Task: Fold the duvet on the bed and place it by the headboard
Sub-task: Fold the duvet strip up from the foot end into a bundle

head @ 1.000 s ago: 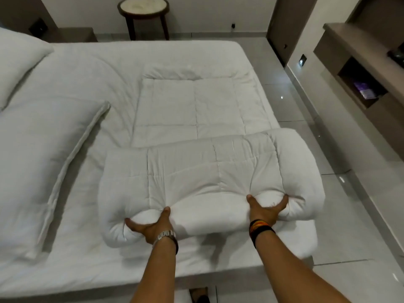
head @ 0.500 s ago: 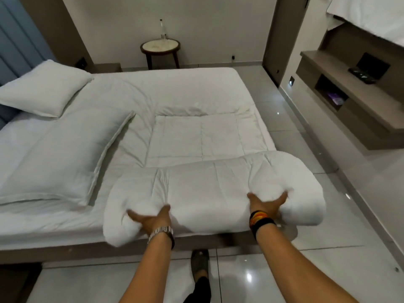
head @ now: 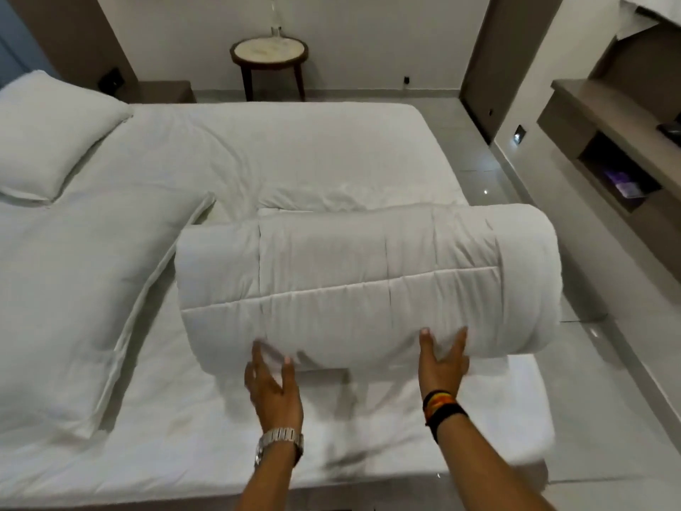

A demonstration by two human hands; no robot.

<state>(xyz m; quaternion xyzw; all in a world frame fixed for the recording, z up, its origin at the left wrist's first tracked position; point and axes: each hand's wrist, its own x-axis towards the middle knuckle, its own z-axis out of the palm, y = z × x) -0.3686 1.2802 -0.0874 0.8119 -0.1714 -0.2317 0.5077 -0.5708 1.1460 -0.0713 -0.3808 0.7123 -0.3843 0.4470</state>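
Rolled further, quilted duvet [head: 368, 278] forms puffy cylinder.

Duvet [head: 368, 282] now doubled over into a thick roll, covering the flat quilted part that lay open behind it a second ago; both hands no longer grip its near edge; left hand [head: 274, 387] and right hand [head: 442, 359] open, fingers spread against the near side; left hand blurred.

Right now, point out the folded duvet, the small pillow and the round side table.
folded duvet [head: 368, 274]: head view, top face.
small pillow [head: 51, 134]: head view, middle.
round side table [head: 269, 50]: head view, tabletop.
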